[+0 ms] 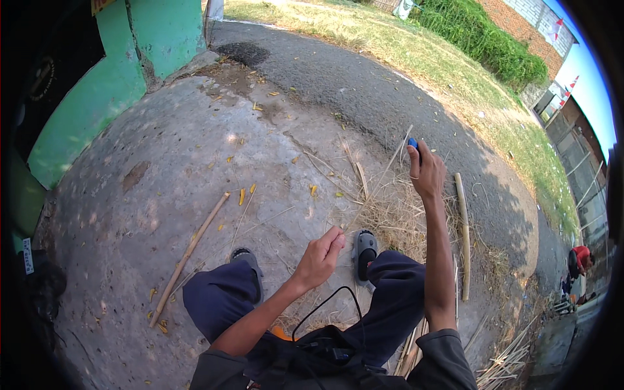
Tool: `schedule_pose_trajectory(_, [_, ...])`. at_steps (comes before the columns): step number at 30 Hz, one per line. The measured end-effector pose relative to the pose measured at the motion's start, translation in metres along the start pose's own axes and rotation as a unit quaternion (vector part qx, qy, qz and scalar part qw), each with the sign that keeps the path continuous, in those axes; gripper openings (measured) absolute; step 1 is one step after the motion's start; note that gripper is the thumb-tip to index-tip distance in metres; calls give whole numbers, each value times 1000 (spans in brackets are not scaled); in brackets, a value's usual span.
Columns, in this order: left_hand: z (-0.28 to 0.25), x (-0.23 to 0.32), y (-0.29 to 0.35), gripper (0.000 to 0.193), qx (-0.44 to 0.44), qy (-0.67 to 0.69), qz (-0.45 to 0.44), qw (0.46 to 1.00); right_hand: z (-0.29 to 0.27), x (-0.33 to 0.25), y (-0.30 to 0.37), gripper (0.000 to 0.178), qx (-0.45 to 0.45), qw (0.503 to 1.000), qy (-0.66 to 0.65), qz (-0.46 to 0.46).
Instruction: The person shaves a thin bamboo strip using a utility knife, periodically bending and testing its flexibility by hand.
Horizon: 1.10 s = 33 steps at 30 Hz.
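Note:
My left hand point(318, 261) is closed in front of my knees, pinching the near end of a thin, pale strip point(390, 165) that looks like split bamboo. From there the strip slants up and away to the right, its far end beside my right hand point(429, 170). That hand is raised on an outstretched arm, fingers wrapped round a blue-handled tool point(413, 142). Its blade, if any, I cannot make out. Below the strip lies a heap of curly, straw-coloured shavings point(402, 224) on the ground.
One bamboo stick point(190, 259) lies left of my feet, another bamboo piece point(463, 237) to the right. Split strips point(510, 359) are piled at lower right. A green wall point(84, 114) stands at far left. Another person in red point(580, 260) bends down at far right.

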<state>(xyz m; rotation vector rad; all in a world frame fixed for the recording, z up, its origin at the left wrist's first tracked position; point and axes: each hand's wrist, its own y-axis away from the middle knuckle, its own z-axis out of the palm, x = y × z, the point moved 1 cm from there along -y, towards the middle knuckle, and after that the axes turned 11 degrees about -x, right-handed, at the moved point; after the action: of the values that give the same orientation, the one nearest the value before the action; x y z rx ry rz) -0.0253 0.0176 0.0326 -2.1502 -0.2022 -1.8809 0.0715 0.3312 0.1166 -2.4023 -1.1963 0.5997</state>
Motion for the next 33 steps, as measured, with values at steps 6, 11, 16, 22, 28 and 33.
schedule_pose_trajectory(6, [11, -27, 17, 25, -5, -31, 66, 997, -16, 159, -61, 67, 60, 945, -92, 307])
schedule_pose_trajectory(11, [-30, -17, 9, 27, 27, 55, -11, 998, 4, 198, -16, 67, -244, 932, 14, 269])
schedule_pose_trajectory(16, [-34, -21, 9, 30, 13, 221, -41, 974, 20, 64, 33, 46, -373, 892, -166, 195])
schedule_pose_trajectory(22, [-17, -32, 3, 30, -45, 218, -58, 973, -9, -77, 51, 44, -200, 708, -668, 114])
schedule_pose_trajectory(28, [-7, -41, -5, 28, -62, 117, -63, 989, 13, -78, 57, 29, -130, 770, -602, 168])
schedule_pose_trajectory(33, [-8, -45, -12, 25, -8, 23, -72, 997, 7, -83, 61, 17, -85, 821, -552, 120])
